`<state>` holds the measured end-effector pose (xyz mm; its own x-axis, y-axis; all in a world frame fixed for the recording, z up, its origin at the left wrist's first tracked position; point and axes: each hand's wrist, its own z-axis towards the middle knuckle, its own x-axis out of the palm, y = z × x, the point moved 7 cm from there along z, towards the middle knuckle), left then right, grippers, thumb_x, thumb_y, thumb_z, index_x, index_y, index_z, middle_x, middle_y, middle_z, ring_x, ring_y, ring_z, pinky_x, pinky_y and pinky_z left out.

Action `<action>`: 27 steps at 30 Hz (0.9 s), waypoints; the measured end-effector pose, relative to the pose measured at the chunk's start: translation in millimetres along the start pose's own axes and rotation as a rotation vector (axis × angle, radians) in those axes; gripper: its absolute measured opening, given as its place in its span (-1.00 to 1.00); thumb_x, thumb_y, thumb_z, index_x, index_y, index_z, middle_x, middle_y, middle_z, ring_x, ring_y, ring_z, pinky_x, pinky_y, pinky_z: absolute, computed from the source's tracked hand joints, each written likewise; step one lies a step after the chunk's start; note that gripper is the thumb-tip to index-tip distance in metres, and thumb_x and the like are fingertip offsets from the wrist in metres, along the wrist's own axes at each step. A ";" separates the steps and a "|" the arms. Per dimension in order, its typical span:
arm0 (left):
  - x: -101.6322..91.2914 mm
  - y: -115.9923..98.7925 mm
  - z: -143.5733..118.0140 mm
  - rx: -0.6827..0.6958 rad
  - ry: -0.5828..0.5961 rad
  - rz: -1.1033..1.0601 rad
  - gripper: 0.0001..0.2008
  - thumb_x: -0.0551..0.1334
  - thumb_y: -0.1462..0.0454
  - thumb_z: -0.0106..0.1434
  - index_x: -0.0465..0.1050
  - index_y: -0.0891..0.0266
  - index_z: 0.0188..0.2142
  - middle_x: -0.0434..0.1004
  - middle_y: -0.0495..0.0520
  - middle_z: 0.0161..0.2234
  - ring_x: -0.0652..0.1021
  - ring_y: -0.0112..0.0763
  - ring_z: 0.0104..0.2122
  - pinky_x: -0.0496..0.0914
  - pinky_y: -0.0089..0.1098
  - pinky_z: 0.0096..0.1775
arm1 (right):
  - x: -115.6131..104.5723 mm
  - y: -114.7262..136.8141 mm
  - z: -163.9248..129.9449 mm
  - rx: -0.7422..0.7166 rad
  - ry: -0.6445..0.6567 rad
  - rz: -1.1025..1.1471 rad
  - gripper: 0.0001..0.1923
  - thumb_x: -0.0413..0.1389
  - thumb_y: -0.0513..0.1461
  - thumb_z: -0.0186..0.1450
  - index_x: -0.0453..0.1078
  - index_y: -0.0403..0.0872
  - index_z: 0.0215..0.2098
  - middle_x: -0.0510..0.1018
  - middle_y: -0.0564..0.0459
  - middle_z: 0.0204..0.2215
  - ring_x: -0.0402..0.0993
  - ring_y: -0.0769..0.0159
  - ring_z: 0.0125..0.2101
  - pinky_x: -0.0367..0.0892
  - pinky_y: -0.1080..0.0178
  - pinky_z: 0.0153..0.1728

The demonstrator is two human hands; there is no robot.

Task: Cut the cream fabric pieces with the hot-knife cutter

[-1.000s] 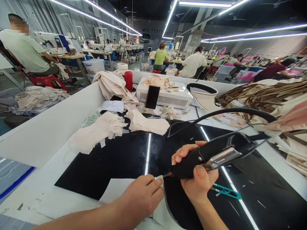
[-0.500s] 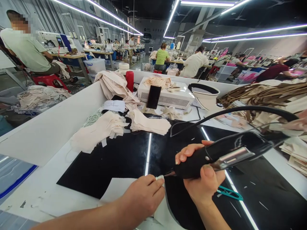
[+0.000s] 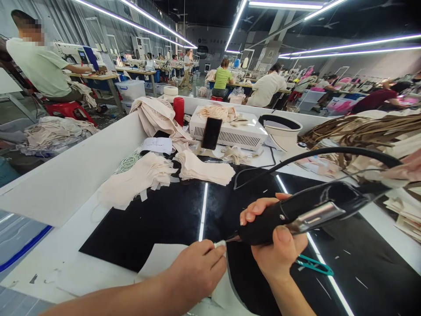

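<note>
My right hand point(image 3: 279, 250) is wrapped round a black corded hot knife point(image 3: 263, 226) with a metal lever along its side. Its thin blade point(image 3: 233, 238) points left, at the edge of a small white piece pinched in my left hand point(image 3: 202, 267). This looks like the folded end of a white fabric piece point(image 3: 221, 287); my fingers hide much of it. White sheet material point(image 3: 161, 256) shows beneath my left wrist. Teal thread snips point(image 3: 315, 265) lie just right of my right hand on the black glossy board point(image 3: 131, 237).
Two stacks of cream fabric pieces point(image 3: 136, 180) lie beyond the board. Behind them are a phone point(image 3: 211, 133), a white vented box point(image 3: 243, 131) and a red thread cone point(image 3: 178, 111). Brown and cream strips point(image 3: 358, 131) pile up at right. A white partition point(image 3: 72, 175) borders the left; co-workers sit beyond.
My hands and the hot knife stay almost in place. In the background, the person at the left has stretched an arm toward the sewing machine.
</note>
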<state>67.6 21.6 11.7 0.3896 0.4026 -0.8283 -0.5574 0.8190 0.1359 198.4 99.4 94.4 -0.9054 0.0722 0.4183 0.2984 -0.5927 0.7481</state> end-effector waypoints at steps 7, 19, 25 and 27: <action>-4.6 2.2 1.7 -0.010 -0.031 -0.044 -0.79 0.14 0.58 0.41 0.51 0.38 -0.24 0.64 0.17 -0.12 0.59 -0.39 -0.23 0.48 -0.37 -0.21 | 2.0 -3.5 -5.6 -0.004 0.030 -0.003 -0.54 0.38 0.02 0.24 0.43 0.07 0.01 0.53 0.17 -0.42 0.46 0.33 -0.53 0.43 0.24 -0.57; 0.3 -1.2 0.9 0.018 0.044 -0.006 -0.74 0.10 0.57 0.44 0.54 0.37 -0.21 0.64 0.17 -0.08 0.58 -0.40 -0.20 0.47 -0.38 -0.19 | 4.1 -4.4 -6.3 0.003 0.046 0.026 -0.56 0.37 -0.01 0.26 0.43 0.07 0.02 0.55 0.16 -0.40 0.46 0.33 -0.50 0.43 0.24 -0.54; -7.8 -0.8 3.1 0.031 -0.005 0.023 -0.73 0.10 0.58 0.43 0.56 0.40 -0.20 0.66 0.17 -0.11 0.58 -0.42 -0.21 0.47 -0.39 -0.15 | 3.2 -8.3 -7.2 0.016 0.061 0.021 -0.61 0.35 -0.08 0.30 0.42 0.08 0.04 0.56 0.15 -0.38 0.46 0.34 -0.48 0.45 0.24 -0.52; -6.6 -0.9 2.7 0.033 0.006 0.034 -0.74 0.11 0.59 0.42 0.56 0.40 -0.20 0.66 0.16 -0.11 0.58 -0.44 -0.22 0.47 -0.40 -0.14 | 3.4 -7.2 -6.3 0.023 0.053 0.033 -0.60 0.37 -0.06 0.28 0.43 0.08 0.03 0.55 0.16 -0.39 0.46 0.34 -0.49 0.45 0.25 -0.52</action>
<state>67.5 19.3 18.6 0.3669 0.4280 -0.8260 -0.5455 0.8182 0.1816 191.3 98.8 87.2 -0.9094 0.0101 0.4157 0.3347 -0.5758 0.7460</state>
